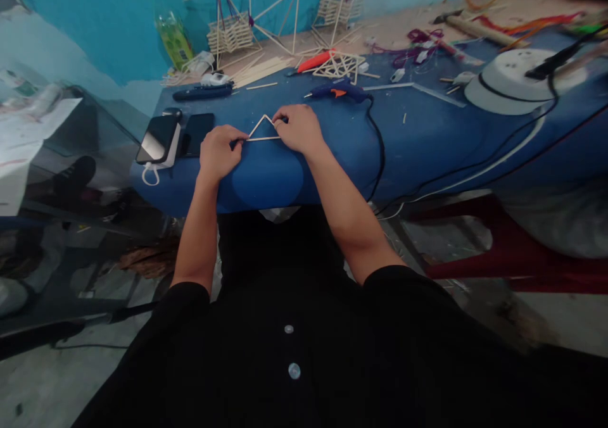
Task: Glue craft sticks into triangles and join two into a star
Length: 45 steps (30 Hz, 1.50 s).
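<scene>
A small triangle of thin wooden sticks [263, 139] lies at the front of the blue table, its point facing the wall. My left hand [219, 151] pinches its left corner between thumb and fingers. At the right corner, my right hand [300, 128] is closed on the sticks, hiding that joint. Beyond my right hand rests a blue glue gun [339, 90] with an orange trigger, its black cord running down over the table edge.
Left of my hands lie a phone on a white block [159, 140] and a dark phone [198, 133]. Behind are loose sticks [261, 70], stick frames [231, 34] and a green bottle [174, 40]. A white power strip [508, 83] with cables stands right; a red stool [475, 244] is below.
</scene>
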Motion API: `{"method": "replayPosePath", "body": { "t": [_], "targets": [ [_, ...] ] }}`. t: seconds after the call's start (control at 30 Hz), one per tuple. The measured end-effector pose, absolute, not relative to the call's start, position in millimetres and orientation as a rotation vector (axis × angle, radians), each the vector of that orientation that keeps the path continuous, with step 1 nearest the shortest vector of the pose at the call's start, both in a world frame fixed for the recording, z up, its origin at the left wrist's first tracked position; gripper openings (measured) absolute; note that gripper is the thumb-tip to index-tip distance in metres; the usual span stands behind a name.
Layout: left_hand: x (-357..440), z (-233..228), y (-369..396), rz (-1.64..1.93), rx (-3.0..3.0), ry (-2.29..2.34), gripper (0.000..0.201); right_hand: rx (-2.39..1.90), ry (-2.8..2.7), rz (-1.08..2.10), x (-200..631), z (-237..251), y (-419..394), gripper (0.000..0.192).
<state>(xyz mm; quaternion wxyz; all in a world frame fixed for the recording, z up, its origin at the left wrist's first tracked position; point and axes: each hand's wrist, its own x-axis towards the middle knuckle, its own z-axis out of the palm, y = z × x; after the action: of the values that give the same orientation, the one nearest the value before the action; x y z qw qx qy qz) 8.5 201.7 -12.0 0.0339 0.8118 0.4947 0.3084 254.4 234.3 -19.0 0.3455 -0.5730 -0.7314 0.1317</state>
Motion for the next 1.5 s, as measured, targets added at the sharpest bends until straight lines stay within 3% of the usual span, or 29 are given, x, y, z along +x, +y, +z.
{"method": "replayPosePath", "body": {
  "t": [0.1, 0.27, 0.5, 0.6, 0.73, 0.9, 1.5],
  "targets": [
    [8.3, -14.1, 203.1, 0.933, 2.531, 1.542, 0.027, -1.475, -1.894, 0.336, 254.8, -20.7, 236.0, 0.028],
    [7.5, -15.5, 204.5, 0.937, 2.521, 1.531, 0.040, -1.480, -1.852, 0.369, 255.1, -18.0, 233.6, 0.031],
    [6.1, -17.3, 206.7, 0.891, 2.550, 1.523, 0.039, -1.505, -1.657, 0.413, 257.6, -13.6, 228.4, 0.040],
    [6.2, -18.3, 207.8, 0.918, 2.524, 1.531, 0.045, -1.545, -1.643, 0.398, 257.8, -13.5, 228.2, 0.036],
    [8.8, -17.8, 211.3, 0.904, 2.490, 1.544, 0.024, -1.584, -1.667, 0.385, 255.5, -12.7, 227.3, 0.025],
    [13.4, -14.5, 214.0, 0.906, 2.431, 1.572, 0.017, -1.557, -1.691, 0.407, 252.6, -11.2, 225.0, 0.019],
    [21.1, -3.0, 200.6, 0.761, 2.489, 1.646, 0.028, -1.479, -1.738, 0.465, 253.6, -15.7, 228.6, 0.012]
  ]
}}
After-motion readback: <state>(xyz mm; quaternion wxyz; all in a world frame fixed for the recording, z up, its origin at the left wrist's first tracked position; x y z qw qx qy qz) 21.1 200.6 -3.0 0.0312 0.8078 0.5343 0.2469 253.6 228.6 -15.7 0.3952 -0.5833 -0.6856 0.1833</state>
